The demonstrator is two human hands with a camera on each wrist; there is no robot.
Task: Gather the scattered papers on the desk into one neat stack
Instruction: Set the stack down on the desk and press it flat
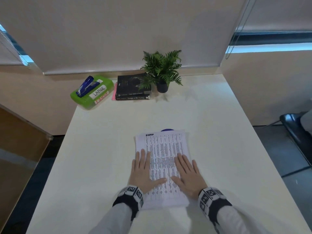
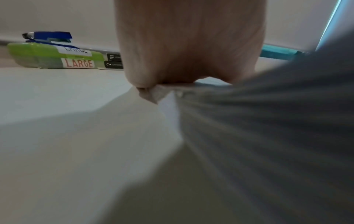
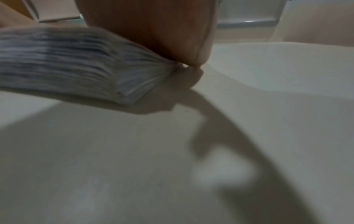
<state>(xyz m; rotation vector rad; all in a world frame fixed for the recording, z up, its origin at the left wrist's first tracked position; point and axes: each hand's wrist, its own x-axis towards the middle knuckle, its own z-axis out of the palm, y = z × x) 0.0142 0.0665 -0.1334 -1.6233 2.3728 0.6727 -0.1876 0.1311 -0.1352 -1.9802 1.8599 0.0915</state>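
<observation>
A stack of printed papers [image 1: 163, 149] lies on the white desk [image 1: 228, 132] in front of me, its top sheet a table headed "ADMIN". My left hand [image 1: 143, 169] rests flat on the stack's left side, fingers straight, thumb pointing inward. My right hand [image 1: 188, 173] lies flat on the right side in the same way. In the left wrist view the palm [image 2: 189, 42] presses on the paper edges [image 2: 258, 128]. The right wrist view shows the stack's layered side [image 3: 67, 63] under the palm [image 3: 153, 27].
At the desk's far edge stand a green box [image 1: 92, 92] labelled "LARGE" with a blue stapler [image 1: 86, 86] on top, two black books [image 1: 133, 89] and a small potted fern [image 1: 162, 71]. A purple thing [image 1: 167, 130] peeks from under the stack's far edge. A black chair [image 1: 297, 132] stands right.
</observation>
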